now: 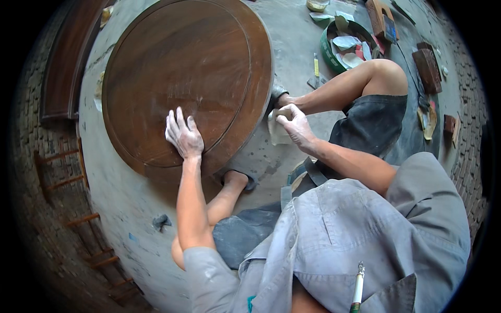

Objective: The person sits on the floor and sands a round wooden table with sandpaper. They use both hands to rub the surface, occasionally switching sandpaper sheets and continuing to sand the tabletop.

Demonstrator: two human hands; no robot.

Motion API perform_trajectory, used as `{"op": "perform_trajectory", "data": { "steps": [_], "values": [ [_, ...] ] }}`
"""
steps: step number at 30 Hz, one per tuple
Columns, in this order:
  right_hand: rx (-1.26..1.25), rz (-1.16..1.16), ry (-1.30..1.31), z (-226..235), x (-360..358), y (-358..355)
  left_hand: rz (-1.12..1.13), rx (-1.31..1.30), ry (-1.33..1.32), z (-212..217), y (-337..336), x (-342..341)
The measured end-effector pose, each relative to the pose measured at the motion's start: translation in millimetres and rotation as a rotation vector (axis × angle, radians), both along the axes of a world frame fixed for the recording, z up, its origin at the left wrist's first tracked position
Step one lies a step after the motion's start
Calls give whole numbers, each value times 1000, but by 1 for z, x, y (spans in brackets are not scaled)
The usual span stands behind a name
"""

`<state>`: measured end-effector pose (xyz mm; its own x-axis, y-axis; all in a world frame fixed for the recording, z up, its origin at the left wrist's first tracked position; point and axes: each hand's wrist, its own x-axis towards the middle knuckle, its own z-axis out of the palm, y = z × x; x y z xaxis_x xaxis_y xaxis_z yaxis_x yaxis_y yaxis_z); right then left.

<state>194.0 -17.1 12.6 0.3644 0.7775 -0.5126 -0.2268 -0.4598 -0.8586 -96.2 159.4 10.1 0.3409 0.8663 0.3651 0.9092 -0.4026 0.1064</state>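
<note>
A large round brown wooden panel (172, 68) lies on the grey surface between my legs, with a groove running inside its rim and pale dust on its face. My left hand (185, 136) rests on the near part of the panel, fingers stretched and apart, whitened with dust. Just off the panel's right edge, my right hand (296, 125) is closed in a pinch at a small pale sheet (277, 131) that hangs below the fingers. I cannot tell whether the sheet is paper or cloth.
A green round tub (329, 49) full of scraps stands at the far right, with a yellow-handled scraper (315, 68) near it. Wooden blocks (429, 70) lie farther right. A dark lump (161, 221) sits at left. A curved wooden panel (63, 73) and a cigarette (358, 287) are also visible.
</note>
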Motion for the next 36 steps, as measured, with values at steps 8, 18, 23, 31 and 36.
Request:
{"op": "perform_trajectory", "data": {
  "steps": [8, 18, 23, 31, 36],
  "values": [
    [9, -214, -134, -8, -1, 27, 42, -32, -45, -8, 1, -2],
    [-9, -220, -149, -9, -1, 61, 36, -8, -67, -6, 2, -2],
    [97, -309, -13, -15, -8, 61, 43, -8, -84, -5, 2, -3],
    [94, -341, -39, -16, -8, 63, 43, -1, -80, -6, 2, 2],
    [116, -236, 3, -12, -67, 24, 56, -8, -76, -4, 2, 0]
  ]
}}
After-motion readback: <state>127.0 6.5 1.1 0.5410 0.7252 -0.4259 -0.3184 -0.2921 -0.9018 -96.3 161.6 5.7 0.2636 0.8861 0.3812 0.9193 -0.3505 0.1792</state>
